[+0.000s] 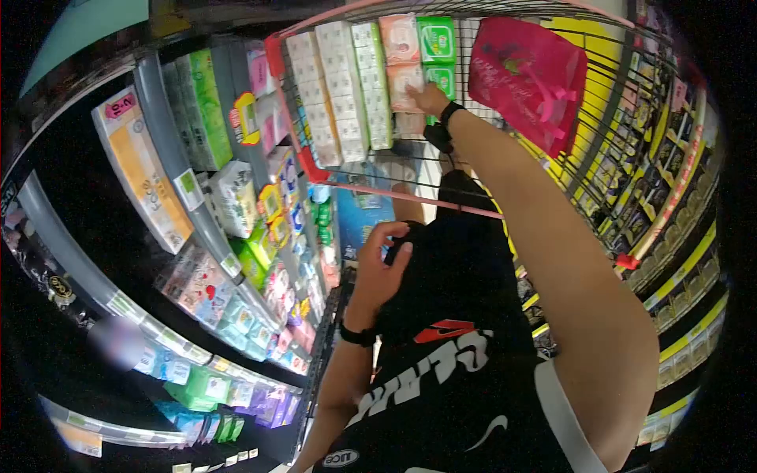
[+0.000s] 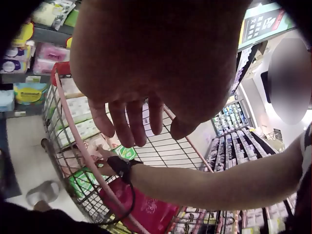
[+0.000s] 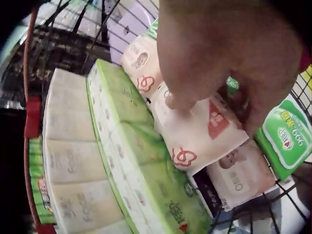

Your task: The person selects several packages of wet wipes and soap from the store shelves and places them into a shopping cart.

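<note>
Shop shelves point(image 1: 169, 142) flanking my cart point(image 1: 310, 167). I'm gripping peach pack point(image 3: 195, 139) inside cart with right hand point(image 1: 430, 100), beside green-and-white bundle point(image 3: 146, 134); left hand point(image 1: 382, 264) hovering loose, holding nothing. Apparently positioning it (fit looking snug); next move probably calling for settling, releasing.

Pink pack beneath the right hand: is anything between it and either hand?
Nothing visible separates the right hand from the pink pack. In the head view, the cart's pink rail crosses between pack and left hand.
</note>
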A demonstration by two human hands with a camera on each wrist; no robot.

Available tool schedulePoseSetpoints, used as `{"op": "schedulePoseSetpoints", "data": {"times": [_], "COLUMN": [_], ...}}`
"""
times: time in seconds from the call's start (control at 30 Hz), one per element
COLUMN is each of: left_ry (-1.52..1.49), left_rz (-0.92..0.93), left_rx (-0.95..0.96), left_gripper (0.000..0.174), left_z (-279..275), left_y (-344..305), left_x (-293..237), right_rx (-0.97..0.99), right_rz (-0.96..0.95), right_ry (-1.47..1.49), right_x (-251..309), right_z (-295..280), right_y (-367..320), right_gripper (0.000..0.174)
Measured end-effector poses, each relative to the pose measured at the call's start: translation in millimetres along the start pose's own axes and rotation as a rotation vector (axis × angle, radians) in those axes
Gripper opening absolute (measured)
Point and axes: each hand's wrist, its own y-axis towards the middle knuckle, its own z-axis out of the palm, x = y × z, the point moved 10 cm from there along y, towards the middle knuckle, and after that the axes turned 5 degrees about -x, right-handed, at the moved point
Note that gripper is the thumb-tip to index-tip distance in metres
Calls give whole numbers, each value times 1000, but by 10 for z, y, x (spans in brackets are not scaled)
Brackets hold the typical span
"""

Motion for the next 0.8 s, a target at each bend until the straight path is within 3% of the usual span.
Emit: {"op": "schedulePoseSetpoints", "data": {"times": [0.03, 0.1, 0.2, 0.3, 0.4, 0.5, 0.6, 0.7, 0.8], "left_ry": [5, -8, 45, 44, 22, 0, -13, -3, 36], "left_rz": [-11, -30, -26, 0, 10, 12, 16, 60, 133], "left_rx": [-7, -8, 33, 38, 18, 6, 11, 39, 94], "left_gripper": [28, 28, 30, 31, 31, 30, 31, 31, 31], "left_z": [0, 36, 90, 59, -38, -89, -89, -67, -41], "left_y": [-22, -77, -103, -57, 20, 67, 21, -38, -88], "left_x": [12, 12, -26, -63, -84, -80, -68, -138, -234], "right_rx": [266, 387, 242, 140, 159, 244, 310, 339, 306], "right_rz": [92, 70, 186, 145, -1, -108, -32, -51, -108], "right_ry": [139, 167, 381, 407, 442, 709, 742, 567, 335], "right_x": [49, 95, 100, -41, -16, -100, 8, 26, -454], "right_z": [26, 31, -74, 85, 91, 194, -86, -377, -332], "right_y": [-135, -161, -187, 20, 25, -12, -328, -555, -390], "right_gripper": [93, 86, 73, 62, 54, 52, 53, 57, 45]}}
